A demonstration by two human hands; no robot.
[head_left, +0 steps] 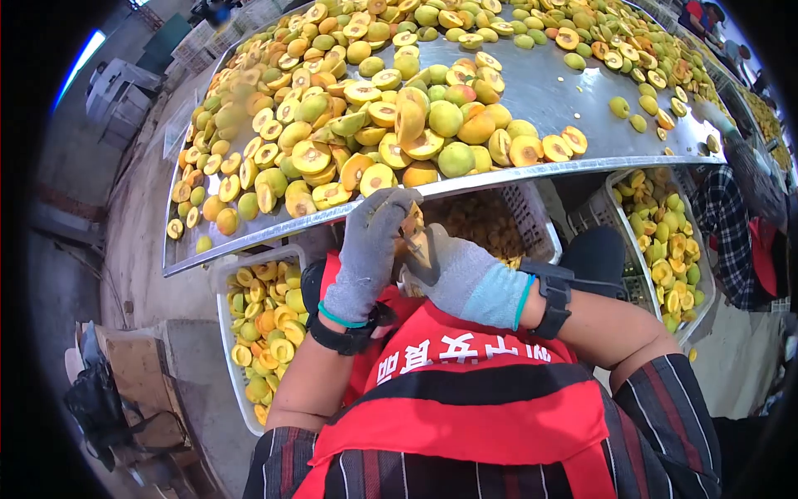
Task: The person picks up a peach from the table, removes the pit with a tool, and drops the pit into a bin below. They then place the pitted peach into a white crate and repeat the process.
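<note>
My left hand (374, 245), in a grey glove with a teal cuff, is closed around a yellow peach piece (413, 220) just below the table's front edge. Against it presses my right hand (470, 279), also gloved, its stained fingers closed. A small shiny end shows at that hand, but the rest is hidden in the fingers and I cannot tell what it is. Above the hands, on the metal table (532, 91), lies a large heap of halved peaches (312, 158), many with stones in them. Some fruit on the table looks whole.
A white crate of peach halves (231, 333) stands at my left. Under the table edge is a crate (544, 224) with brownish scraps. Another peach crate (702, 303) stands at right, beside a co-worker's checked sleeve (723, 208). Cardboard and a black bag (96, 407) lie lower left.
</note>
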